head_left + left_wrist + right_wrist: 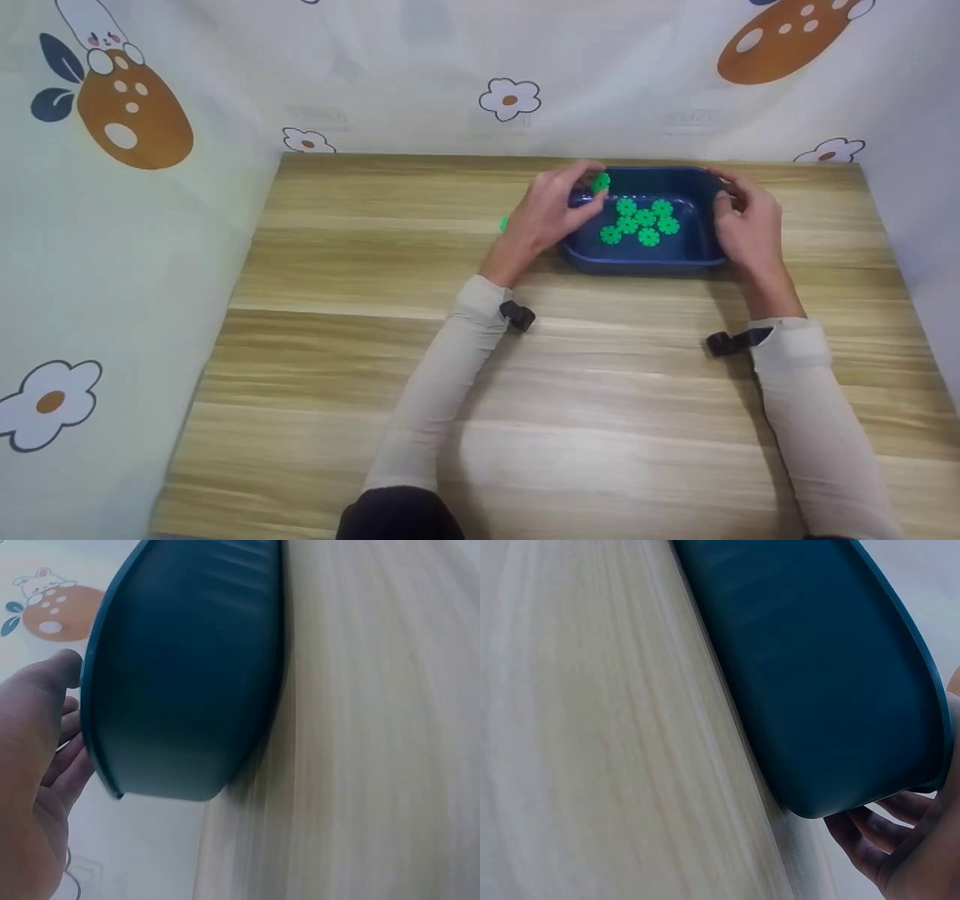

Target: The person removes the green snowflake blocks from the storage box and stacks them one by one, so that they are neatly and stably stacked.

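Observation:
A dark blue rectangular plastic bin (645,267) stands upright on the table toward the back. Several green notched plastic discs (627,224) lie together on its floor. Over the bin's left end, my left hand (546,207) pinches one more green disc (601,182) between thumb and fingers. My right hand (752,225) grips the bin's right end, thumb at the rim. In the right wrist view, its fingers (866,836) curl against the bin's outer end wall. The left wrist view shows the left hand (37,757) at the rim, the pinched disc hidden there.
Another green disc (504,223) peeks out on the table, mostly covered by the left hand. The wood-grain tabletop (360,360) spreads left and in front of the bin. A patterned wall covering (420,82) rises close behind the bin.

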The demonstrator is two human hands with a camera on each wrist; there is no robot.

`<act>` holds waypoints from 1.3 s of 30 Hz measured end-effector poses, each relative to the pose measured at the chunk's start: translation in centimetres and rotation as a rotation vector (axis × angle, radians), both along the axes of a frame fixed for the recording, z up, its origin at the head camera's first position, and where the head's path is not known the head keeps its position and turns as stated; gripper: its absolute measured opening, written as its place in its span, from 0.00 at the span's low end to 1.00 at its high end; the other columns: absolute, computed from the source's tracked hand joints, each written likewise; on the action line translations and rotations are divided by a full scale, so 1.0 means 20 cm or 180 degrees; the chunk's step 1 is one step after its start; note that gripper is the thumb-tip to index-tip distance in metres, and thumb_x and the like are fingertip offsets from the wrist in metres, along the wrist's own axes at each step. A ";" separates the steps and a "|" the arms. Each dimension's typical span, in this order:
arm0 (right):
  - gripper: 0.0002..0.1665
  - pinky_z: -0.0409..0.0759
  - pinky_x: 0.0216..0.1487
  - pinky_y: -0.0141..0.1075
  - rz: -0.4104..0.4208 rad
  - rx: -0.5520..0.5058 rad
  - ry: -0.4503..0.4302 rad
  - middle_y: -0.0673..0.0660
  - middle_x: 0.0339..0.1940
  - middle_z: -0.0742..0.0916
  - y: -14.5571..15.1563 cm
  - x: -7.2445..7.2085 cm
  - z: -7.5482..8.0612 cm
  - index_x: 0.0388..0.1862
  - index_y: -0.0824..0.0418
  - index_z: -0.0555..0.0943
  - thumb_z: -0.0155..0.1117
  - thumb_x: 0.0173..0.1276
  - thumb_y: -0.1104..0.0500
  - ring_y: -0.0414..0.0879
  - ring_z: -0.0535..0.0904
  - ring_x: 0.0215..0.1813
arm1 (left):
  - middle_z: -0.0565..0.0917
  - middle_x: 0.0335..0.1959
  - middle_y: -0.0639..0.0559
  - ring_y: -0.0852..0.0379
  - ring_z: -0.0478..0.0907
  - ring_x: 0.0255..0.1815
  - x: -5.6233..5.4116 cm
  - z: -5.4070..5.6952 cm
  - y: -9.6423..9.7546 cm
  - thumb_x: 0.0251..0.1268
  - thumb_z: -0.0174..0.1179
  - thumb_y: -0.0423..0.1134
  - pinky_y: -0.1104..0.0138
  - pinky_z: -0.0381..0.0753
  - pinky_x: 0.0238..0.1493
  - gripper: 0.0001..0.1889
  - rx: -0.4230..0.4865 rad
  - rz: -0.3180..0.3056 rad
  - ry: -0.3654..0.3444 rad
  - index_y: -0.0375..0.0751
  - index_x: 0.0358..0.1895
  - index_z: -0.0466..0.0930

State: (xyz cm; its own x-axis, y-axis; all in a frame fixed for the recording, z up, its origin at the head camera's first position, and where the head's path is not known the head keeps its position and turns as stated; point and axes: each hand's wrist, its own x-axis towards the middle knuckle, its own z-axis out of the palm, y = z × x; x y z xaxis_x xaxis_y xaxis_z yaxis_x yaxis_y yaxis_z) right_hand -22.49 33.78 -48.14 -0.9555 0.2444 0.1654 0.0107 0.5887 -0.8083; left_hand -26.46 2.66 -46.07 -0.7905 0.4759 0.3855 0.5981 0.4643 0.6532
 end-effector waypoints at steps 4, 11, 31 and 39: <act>0.26 0.81 0.64 0.31 0.0006 0.0006 -0.0033 0.56 0.73 0.86 0.00 0.01 0.01 0.72 0.50 0.84 0.49 0.83 0.59 0.52 0.85 0.68 | 0.91 0.60 0.44 0.55 0.90 0.59 0.01 0.00 -0.04 0.77 0.67 0.42 0.76 0.83 0.65 0.19 0.0143 0.0091 0.0044 0.37 0.64 0.82; 0.27 0.81 0.65 0.32 0.0014 0.0005 -0.0072 0.56 0.74 0.85 -0.01 0.01 0.02 0.73 0.48 0.84 0.48 0.83 0.58 0.51 0.85 0.67 | 0.92 0.58 0.44 0.55 0.92 0.56 0.03 -0.02 -0.11 0.75 0.69 0.41 0.77 0.85 0.61 0.16 0.0288 0.0139 0.0110 0.37 0.59 0.82; 0.26 0.81 0.65 0.32 -0.0010 -0.0003 -0.0028 0.57 0.73 0.86 -0.02 0.01 0.01 0.72 0.50 0.84 0.50 0.83 0.60 0.53 0.84 0.67 | 0.93 0.52 0.48 0.58 0.92 0.54 0.06 -0.02 -0.31 0.75 0.69 0.40 0.74 0.85 0.61 0.14 0.0347 0.0341 0.0021 0.38 0.56 0.82; 0.26 0.80 0.65 0.32 -0.0016 0.0002 -0.0043 0.57 0.73 0.86 -0.01 0.01 0.01 0.73 0.50 0.84 0.50 0.84 0.60 0.53 0.84 0.67 | 0.94 0.49 0.49 0.57 0.92 0.51 0.06 -0.03 -0.39 0.73 0.70 0.38 0.72 0.86 0.61 0.12 0.0423 0.0425 0.0056 0.39 0.53 0.83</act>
State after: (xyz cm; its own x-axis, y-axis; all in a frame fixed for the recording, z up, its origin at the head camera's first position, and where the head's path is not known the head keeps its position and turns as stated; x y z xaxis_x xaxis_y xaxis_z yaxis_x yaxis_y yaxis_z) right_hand -22.25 33.48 -47.91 -0.9564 0.2491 0.1527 0.0246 0.5892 -0.8076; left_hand -25.30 -5.23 -46.68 -0.8358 0.3112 0.4523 0.5488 0.4507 0.7041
